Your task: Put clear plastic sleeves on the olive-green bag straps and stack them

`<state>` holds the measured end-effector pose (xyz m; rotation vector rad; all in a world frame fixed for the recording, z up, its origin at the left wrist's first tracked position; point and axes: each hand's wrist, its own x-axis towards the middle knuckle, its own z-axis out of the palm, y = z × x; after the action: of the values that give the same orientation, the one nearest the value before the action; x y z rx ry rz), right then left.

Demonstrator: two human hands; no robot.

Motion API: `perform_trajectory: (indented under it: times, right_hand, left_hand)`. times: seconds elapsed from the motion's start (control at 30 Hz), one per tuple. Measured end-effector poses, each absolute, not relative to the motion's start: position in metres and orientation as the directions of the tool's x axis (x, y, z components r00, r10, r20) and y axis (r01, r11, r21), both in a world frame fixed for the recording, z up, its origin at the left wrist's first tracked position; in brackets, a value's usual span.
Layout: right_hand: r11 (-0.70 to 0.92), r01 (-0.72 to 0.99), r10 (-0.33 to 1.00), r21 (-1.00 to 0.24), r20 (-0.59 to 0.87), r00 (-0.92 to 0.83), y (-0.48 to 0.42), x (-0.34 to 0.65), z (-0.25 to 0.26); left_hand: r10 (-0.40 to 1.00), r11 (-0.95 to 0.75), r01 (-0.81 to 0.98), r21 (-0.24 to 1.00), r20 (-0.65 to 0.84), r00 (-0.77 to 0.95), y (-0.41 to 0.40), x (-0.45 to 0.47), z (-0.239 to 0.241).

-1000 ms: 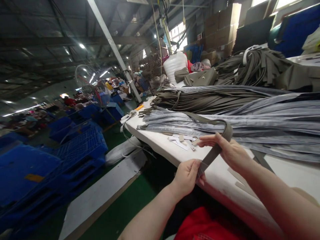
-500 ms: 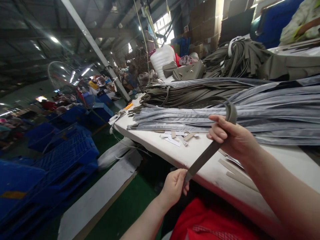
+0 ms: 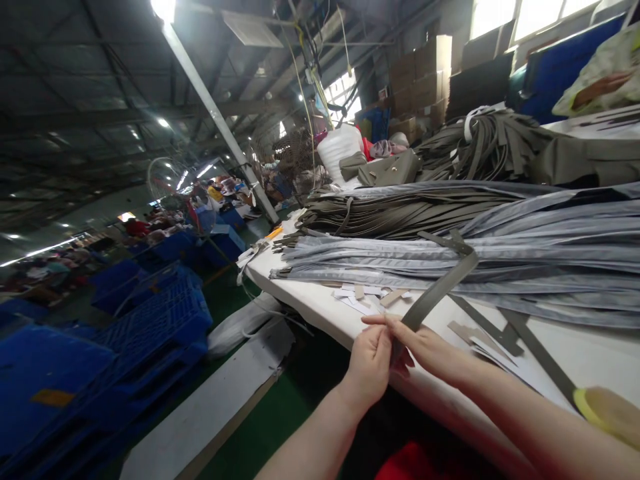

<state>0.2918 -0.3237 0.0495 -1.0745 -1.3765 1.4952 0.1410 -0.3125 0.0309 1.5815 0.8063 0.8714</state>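
While touching, both hands [image 3: 395, 350] pinch olive strap [image 3: 440, 290].

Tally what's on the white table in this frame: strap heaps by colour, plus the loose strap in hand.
Olive-grey strap heaps: 1
Pale grey-blue strap heaps: 1
Loose olive-grey strap, pinched by left hand and right hand: 1
Total: 3
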Motion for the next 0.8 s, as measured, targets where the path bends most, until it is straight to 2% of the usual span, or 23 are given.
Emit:
perform_trajectory:
  times: [0.07,0.13,0.2,0.27,0.47,0.63,0.7,0.8]
  right_hand:
    - [-0.088,-0.165,0.976,-0.982,-0.052,-0.211,-0.318,0.297,0.049]
    - [-0.019,-0.349,0.998,-0.937,0.003,-0.063,-0.31,0.313,0.053]
    - [0.065,-0.412,0.998,-0.909,0.05,0.049,-0.303,0.331,0.059]
    - [0.091,-0.367,0.995,-0.926,0.07,0.07,-0.299,0.343,0.064]
    - [0.089,-0.228,0.995,-0.97,0.096,-0.02,-0.306,0.331,0.069]
    - [-0.001,-0.1,0.982,-0.995,0.018,-0.188,-0.317,0.303,0.058]
    - [-0.018,-0.122,0.98,-0.992,0.007,-0.196,-0.318,0.302,0.057]
    - [0.052,-0.281,0.996,-0.958,0.072,-0.06,-0.314,0.319,0.062]
  left_hand:
    - [0.871,-0.107,0.075,0.991,0.058,0.487,-0.313,0.138,0.022]
    - [0.879,-0.045,0.116,0.992,-0.016,0.476,-0.313,0.134,0.013]
    - [0.878,-0.026,0.139,0.99,-0.043,0.477,-0.313,0.131,0.007]
    - [0.873,-0.032,0.142,0.989,-0.042,0.486,-0.311,0.133,0.005]
    - [0.885,-0.002,0.058,0.998,-0.025,0.465,-0.303,0.156,0.026]
    - [0.885,-0.072,0.015,0.997,0.057,0.463,-0.303,0.172,0.045]
    - [0.884,-0.078,0.01,0.997,0.065,0.463,-0.305,0.174,0.044]
    - [0.877,-0.029,0.029,0.999,0.011,0.481,-0.305,0.173,0.035]
